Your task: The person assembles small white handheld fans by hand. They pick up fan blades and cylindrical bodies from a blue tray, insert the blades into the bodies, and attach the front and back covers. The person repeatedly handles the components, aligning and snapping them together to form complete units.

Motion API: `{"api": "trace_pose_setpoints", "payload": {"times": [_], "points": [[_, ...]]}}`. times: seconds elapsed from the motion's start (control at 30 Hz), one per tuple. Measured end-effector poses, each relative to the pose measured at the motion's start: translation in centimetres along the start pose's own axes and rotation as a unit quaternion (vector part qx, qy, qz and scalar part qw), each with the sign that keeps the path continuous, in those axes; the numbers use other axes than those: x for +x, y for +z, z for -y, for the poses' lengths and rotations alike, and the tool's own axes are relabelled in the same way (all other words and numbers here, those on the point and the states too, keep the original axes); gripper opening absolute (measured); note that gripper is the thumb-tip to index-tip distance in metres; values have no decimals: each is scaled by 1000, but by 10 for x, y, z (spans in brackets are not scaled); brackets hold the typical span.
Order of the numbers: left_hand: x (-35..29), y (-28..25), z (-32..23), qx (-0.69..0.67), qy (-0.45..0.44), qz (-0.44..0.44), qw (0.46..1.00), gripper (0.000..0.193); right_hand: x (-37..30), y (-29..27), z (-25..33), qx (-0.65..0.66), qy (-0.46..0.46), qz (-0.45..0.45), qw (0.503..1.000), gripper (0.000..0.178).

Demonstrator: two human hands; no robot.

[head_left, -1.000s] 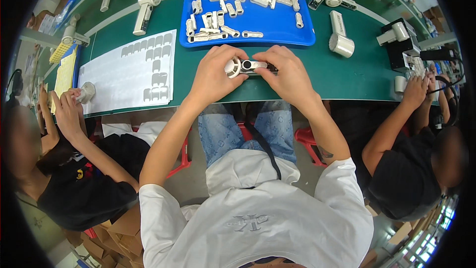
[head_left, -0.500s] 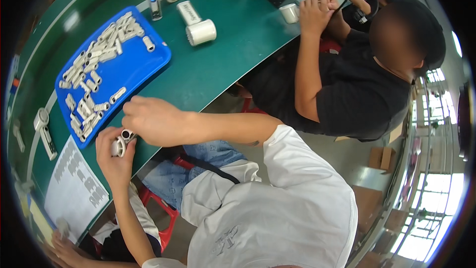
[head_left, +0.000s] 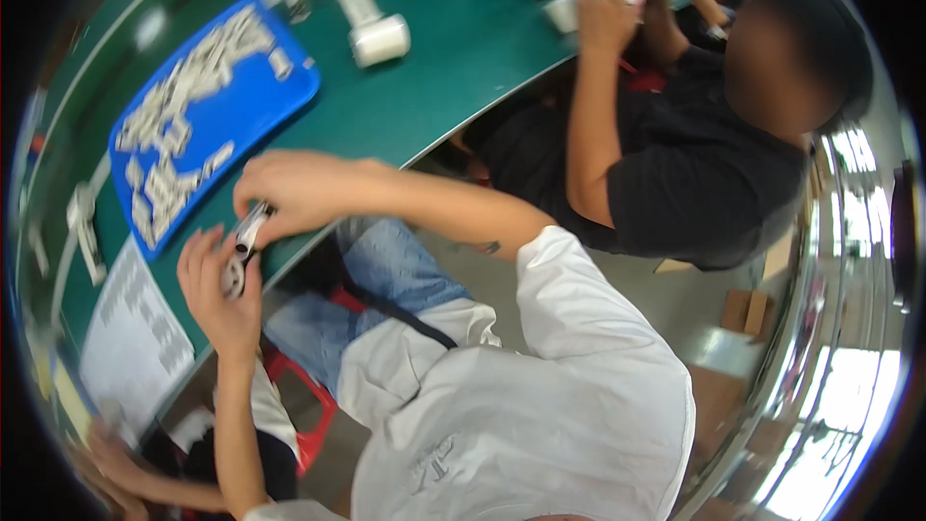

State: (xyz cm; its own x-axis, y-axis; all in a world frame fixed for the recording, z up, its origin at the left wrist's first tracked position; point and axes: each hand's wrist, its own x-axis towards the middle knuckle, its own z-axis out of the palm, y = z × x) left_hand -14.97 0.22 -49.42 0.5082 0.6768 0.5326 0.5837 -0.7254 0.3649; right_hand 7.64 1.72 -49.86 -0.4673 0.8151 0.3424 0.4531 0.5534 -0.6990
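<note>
Close to the table's front edge, my left hand [head_left: 217,294] grips a small white handheld fan [head_left: 234,277] by its round end. From the right, my right hand [head_left: 294,195] pinches the narrow handle part [head_left: 255,224], whose shiny side shows between the two hands. A dark round opening lies where the round end and the handle part meet; blur hides whether they are joined. Just beyond my hands is a blue tray [head_left: 246,125] with many small white tubular parts [head_left: 178,96] piled along its far and left sides.
A printed sheet [head_left: 135,338] lies left of my hands. White handheld fans [head_left: 378,39] stand or lie at the back and on the left [head_left: 82,217]. A co-worker in black [head_left: 666,164] works at the right; another person's hands [head_left: 121,453] are at lower left.
My right hand has drawn slightly up and away from my left, and the handle part now shows between them. The whole view has shifted a little and blurred.
</note>
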Motion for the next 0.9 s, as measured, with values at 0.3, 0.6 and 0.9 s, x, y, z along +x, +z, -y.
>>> {"api": "trace_pose_setpoints", "payload": {"times": [0.3,0.6,0.9], "points": [[16,9,-22,-7,-103,137,985,37,-34,1,3,-27,11,32,999,52],[-5,16,-28,-9,-131,65,989,35,-40,18,1,-77,-35,11,996,57],[-2,17,-30,-18,-166,59,984,39,-30,11,4,17,47,16,999,50]]}}
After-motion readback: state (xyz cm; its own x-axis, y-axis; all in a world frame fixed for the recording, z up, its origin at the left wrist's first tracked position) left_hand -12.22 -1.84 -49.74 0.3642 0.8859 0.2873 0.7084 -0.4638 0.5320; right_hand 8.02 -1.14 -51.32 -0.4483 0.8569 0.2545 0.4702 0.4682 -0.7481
